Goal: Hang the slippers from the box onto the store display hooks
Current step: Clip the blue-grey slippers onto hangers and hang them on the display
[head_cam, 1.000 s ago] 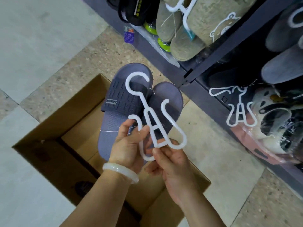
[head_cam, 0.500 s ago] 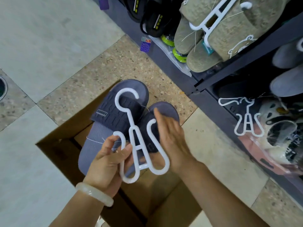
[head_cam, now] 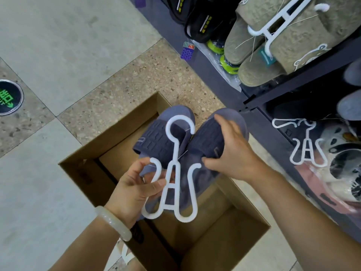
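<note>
The white plastic hanger (head_cam: 175,171) is pinched by the left hand (head_cam: 134,189), thumb and fingers closed on its left loop, a pale bangle (head_cam: 113,222) worn at that wrist. The right slipper (head_cam: 213,141) of a blue-grey pair is grasped by the right hand (head_cam: 232,153), thumb under the strap and fingers laid over the top. The left slipper (head_cam: 156,141) lies just beside it behind the hanger, whose hook curls in front of its toe end. Hanger and slippers are held above the open cardboard box (head_cam: 230,241), which stands on the tiled floor (head_cam: 58,45). To the right of the box a dark display rack (head_cam: 273,94) is seen, with olive fuzzy slippers (head_cam: 293,42) on a white hanger, black sandals (head_cam: 197,20) further back, and wrapped slippers (head_cam: 343,165) with another white hanger (head_cam: 306,145) lower down. Far left of the box, a round green-marked sticker (head_cam: 7,97) lies on the floor.
</note>
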The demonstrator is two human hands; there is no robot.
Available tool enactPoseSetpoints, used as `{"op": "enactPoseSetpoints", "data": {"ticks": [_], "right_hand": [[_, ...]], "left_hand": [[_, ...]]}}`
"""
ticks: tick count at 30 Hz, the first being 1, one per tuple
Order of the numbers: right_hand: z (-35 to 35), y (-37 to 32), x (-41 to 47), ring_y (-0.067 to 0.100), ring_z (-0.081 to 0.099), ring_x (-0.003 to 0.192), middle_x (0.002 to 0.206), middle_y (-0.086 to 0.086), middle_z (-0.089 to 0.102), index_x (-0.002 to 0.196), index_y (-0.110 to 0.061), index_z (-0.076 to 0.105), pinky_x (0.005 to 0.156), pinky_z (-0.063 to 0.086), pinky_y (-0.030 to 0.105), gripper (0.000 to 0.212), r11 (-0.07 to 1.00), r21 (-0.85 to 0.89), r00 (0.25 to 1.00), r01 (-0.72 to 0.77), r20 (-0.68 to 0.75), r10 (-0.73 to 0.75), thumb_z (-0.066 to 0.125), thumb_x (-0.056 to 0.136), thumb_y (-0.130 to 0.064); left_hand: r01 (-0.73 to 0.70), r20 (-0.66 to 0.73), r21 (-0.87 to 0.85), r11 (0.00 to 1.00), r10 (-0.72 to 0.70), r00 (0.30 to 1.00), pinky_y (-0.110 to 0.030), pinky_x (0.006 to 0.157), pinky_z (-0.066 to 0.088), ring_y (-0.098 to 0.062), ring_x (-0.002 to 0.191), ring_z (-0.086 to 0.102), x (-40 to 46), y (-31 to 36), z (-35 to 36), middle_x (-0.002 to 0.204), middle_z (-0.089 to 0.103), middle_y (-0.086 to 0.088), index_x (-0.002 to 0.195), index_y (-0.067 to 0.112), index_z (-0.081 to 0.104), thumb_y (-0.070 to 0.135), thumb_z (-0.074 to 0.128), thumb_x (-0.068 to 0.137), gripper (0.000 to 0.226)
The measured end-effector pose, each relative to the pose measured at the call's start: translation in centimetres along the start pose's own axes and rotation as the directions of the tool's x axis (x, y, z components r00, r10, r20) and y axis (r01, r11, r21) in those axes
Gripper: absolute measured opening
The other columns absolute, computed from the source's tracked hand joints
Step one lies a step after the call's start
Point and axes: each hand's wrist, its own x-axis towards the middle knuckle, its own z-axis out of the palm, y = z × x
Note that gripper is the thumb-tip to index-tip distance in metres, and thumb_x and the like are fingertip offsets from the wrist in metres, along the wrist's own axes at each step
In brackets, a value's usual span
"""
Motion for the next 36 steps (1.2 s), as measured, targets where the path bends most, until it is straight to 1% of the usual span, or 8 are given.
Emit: {"op": "enactPoseSetpoints", "data": {"ticks": [9, 13, 17, 21, 26, 31, 33, 36], "right_hand": [[1.2, -1.1, -0.9, 0.016, 0.015, 0.139, 0.144, -0.009, 0.016, 0.145, -0.032, -0.012, 0.115, 0.020, 0.040, 0.116, 0.929, -0.178, 0.928, 0.325, 0.250, -0.277, 0.075, 0.068, -0.037], [1.7, -1.2, -0.6, 0.010, 0.046, 0.121, 0.127, -0.006, 0.045, 0.131, -0.059, -0.001, 0.102, 0.041, 0.039, 0.109, 0.950, 0.290, 0.966, 0.113, 0.191, -0.173, 0.080, 0.062, -0.036], [2.6, -1.4, 0.2, 0.018, 0.061, 0.082, 0.085, 0.010, 0.061, 0.132, -0.035, 0.033, 0.083, 0.049, 0.038, 0.060, 0.780, 0.625, 0.991, -0.035, -0.079, 0.107, 0.065, 0.082, -0.037], [2.4, -1.7, 0.3, 0.009, 0.056, 0.081, 0.082, -0.006, 0.058, 0.097, -0.036, 0.051, 0.079, 0.048, 0.028, 0.011, 0.825, 0.564, 0.982, 0.037, -0.175, 0.076, 0.040, 0.096, -0.035], [2.5, -1.8, 0.1, 0.003, 0.052, 0.065, 0.068, -0.007, 0.057, 0.075, -0.031, 0.049, 0.070, 0.045, 0.029, 0.023, 0.885, 0.460, 0.981, 0.068, -0.194, 0.025, 0.039, 0.097, -0.032], [3.6, -1.7, -0.4, 0.009, 0.052, 0.068, 0.068, -0.006, 0.057, 0.077, -0.027, 0.050, 0.072, 0.045, 0.032, 0.025, 0.881, 0.470, 0.978, -0.051, -0.157, 0.140, 0.038, 0.097, -0.036], [3.7, -1.4, -0.5, 0.013, 0.054, 0.070, 0.068, -0.005, 0.059, 0.081, -0.021, 0.053, 0.073, 0.045, 0.036, 0.027, 0.876, 0.472, 0.959, -0.097, -0.190, 0.209, 0.037, 0.097, -0.037], [3.4, -1.0, -0.5, 0.019, 0.059, 0.074, 0.069, -0.004, 0.064, 0.079, -0.021, 0.054, 0.078, 0.048, 0.042, 0.030, 0.851, 0.503, 0.914, -0.153, -0.255, 0.315, 0.038, 0.096, -0.040]], "left_hand": [[-0.111, -0.099, -0.075, 0.991, 0.103, 0.990, -0.033, 0.067, 0.059, -0.023, 0.075, 0.071, 1.9, 0.5, 1.0, 0.081, 0.073, -0.011, 0.087, 0.019, 0.056, -0.008, 0.057, 0.075, 0.030], [-0.109, -0.050, 0.042, 0.993, 0.111, 0.993, -0.034, 0.065, 0.058, -0.024, 0.073, 0.070, 0.9, 0.5, 1.1, 0.081, 0.073, -0.012, 0.090, 0.008, 0.054, -0.003, 0.062, 0.066, 0.027], [-0.160, -0.010, 0.164, 0.973, 0.164, 0.986, -0.027, 0.065, 0.057, -0.017, 0.075, 0.070, 0.1, -0.2, 2.4, 0.078, 0.073, -0.003, 0.094, 0.007, 0.058, -0.018, 0.054, 0.077, 0.030], [-0.182, -0.011, 0.218, 0.959, 0.189, 0.982, -0.024, 0.065, 0.057, -0.014, 0.076, 0.068, 0.2, -0.4, 3.2, 0.078, 0.069, 0.000, 0.090, 0.009, 0.060, -0.021, 0.056, 0.075, 0.033], [-0.207, -0.053, 0.144, 0.968, 0.216, 0.975, -0.025, 0.063, 0.056, -0.018, 0.071, 0.068, -0.2, 0.0, 3.2, 0.075, 0.071, -0.005, 0.084, 0.000, 0.063, 0.011, 0.066, 0.072, 0.016], [-0.280, -0.164, 0.255, 0.926, 0.326, 0.931, -0.015, 0.051, 0.044, -0.016, 0.055, 0.052, -0.4, 0.3, 3.8, 0.057, 0.054, -0.010, 0.060, -0.009, 0.057, 0.035, 0.051, 0.076, 0.047], [-0.349, -0.125, 0.376, 0.858, 0.420, 0.899, -0.012, 0.046, 0.034, -0.004, 0.042, 0.041, -0.4, 0.1, 3.8, 0.043, 0.044, 0.009, 0.039, 0.015, 0.051, 0.028, 0.051, 0.083, 0.046], [-0.413, -0.008, 0.554, 0.723, 0.501, 0.865, -0.012, 0.048, 0.030, -0.003, 0.039, 0.037, -0.3, -0.6, 2.9, 0.035, 0.037, 0.010, 0.033, 0.022, 0.040, 0.030, 0.055, 0.087, 0.056]]}}
